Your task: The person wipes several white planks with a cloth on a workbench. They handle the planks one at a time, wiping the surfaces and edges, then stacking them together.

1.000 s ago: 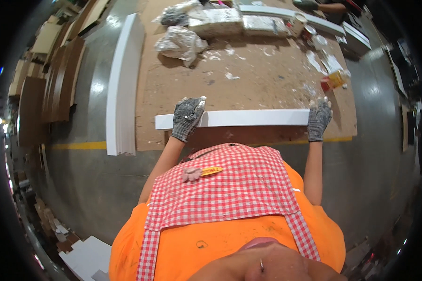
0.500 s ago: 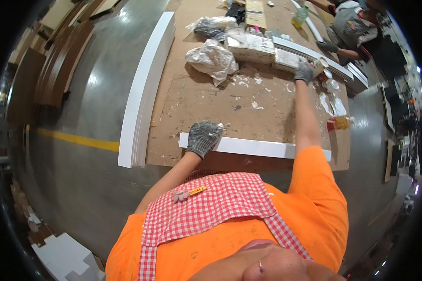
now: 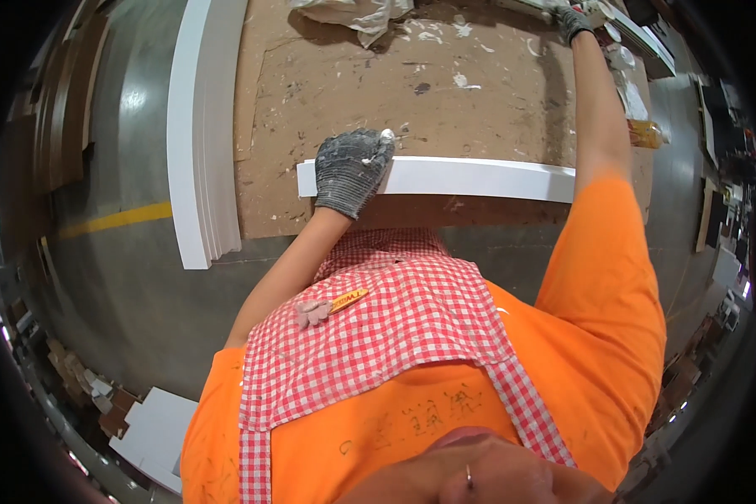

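A long, narrow white board lies across the near edge of the brown worktable. My left hand, in a dark grey knit glove, is closed over the board near its left end, with white paste on a fingertip. My right arm stretches far forward to the table's back right corner. There my right hand, gloved the same way, is beside white-stained items at the picture's top edge. Its fingers are too small and partly lost among those items to show a grip.
Tall white boards stand stacked along the table's left side. Crumpled pale plastic lies at the back. A bottle with amber liquid lies at the right edge. Brown panels are at far left, beyond a yellow floor line.
The view has tipped down toward my body, so the table's back and the co-worker have left the picture. My left hand stays on the board; my right arm still reaches to the back right.
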The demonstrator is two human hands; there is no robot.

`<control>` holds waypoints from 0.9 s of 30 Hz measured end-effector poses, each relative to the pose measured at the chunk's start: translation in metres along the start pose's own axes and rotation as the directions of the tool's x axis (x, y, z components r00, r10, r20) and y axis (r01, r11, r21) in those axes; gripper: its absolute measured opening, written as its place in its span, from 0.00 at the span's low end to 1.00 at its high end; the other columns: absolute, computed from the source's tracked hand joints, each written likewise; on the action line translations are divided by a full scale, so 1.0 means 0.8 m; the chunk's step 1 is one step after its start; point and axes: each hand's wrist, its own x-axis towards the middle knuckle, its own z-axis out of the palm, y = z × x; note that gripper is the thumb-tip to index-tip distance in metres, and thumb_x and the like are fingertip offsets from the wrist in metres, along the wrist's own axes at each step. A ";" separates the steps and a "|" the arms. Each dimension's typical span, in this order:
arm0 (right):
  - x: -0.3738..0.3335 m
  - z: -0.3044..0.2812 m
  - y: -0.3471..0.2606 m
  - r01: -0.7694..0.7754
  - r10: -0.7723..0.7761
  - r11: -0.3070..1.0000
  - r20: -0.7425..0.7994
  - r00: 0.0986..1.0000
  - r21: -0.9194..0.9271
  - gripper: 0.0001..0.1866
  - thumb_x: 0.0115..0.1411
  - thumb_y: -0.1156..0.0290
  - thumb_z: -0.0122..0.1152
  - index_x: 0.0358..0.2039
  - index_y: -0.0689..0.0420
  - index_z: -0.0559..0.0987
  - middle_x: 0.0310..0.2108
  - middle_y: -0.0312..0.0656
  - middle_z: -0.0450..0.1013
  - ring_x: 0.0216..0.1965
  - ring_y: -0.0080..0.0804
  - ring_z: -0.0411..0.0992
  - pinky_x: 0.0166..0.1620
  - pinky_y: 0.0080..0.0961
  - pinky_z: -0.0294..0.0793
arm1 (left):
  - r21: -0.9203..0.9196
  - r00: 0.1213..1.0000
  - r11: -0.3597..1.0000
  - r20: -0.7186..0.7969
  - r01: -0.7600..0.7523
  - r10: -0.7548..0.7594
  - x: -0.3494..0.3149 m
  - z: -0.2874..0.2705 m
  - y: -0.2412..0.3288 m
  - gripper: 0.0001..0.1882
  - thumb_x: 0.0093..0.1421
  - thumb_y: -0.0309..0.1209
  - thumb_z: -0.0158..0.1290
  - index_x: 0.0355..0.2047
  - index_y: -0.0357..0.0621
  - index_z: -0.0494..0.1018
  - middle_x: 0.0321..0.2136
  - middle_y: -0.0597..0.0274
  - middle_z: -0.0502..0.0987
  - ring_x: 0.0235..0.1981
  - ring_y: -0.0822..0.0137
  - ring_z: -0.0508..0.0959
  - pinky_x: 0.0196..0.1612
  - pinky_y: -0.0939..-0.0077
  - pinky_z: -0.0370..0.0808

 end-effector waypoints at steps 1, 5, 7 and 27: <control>-0.016 -0.007 0.001 0.168 -0.167 0.986 0.056 0.984 -0.001 0.31 0.50 0.48 0.63 0.47 0.58 0.74 0.44 0.39 0.72 0.47 0.34 0.68 0.51 0.32 0.67 | 0.005 1.000 1.000 0.011 -0.005 0.005 0.001 0.001 0.000 0.23 0.64 0.44 0.39 0.25 0.43 0.77 0.25 0.52 0.78 0.28 0.53 0.77 0.36 0.59 0.72; -0.160 -0.055 -0.089 0.134 -0.412 0.846 0.473 0.779 0.516 0.22 0.53 0.56 0.64 0.43 0.57 0.76 0.37 0.36 0.76 0.40 0.30 0.72 0.47 0.28 0.71 | 0.020 0.997 0.999 0.056 0.047 -0.048 0.001 0.002 0.001 0.22 0.64 0.45 0.39 0.26 0.44 0.77 0.26 0.52 0.77 0.29 0.53 0.77 0.37 0.59 0.71; -0.279 -0.122 -0.169 -0.449 0.008 0.699 0.621 0.784 0.557 0.16 0.55 0.63 0.64 0.41 0.57 0.78 0.35 0.38 0.76 0.37 0.28 0.73 0.45 0.24 0.71 | 0.004 0.998 0.999 0.053 0.041 -0.041 0.001 0.004 -0.001 0.22 0.64 0.46 0.40 0.26 0.44 0.77 0.26 0.52 0.77 0.30 0.52 0.77 0.37 0.59 0.71; -0.500 -0.177 -0.196 0.024 0.026 0.975 0.219 0.975 -0.221 0.20 0.58 0.73 0.47 0.52 0.51 0.74 0.34 0.47 0.70 0.35 0.43 0.68 0.40 0.38 0.70 | 0.087 0.996 0.993 -0.016 -0.081 0.082 -0.004 0.022 -0.019 0.23 0.64 0.48 0.38 0.30 0.45 0.76 0.31 0.52 0.78 0.34 0.50 0.76 0.39 0.58 0.71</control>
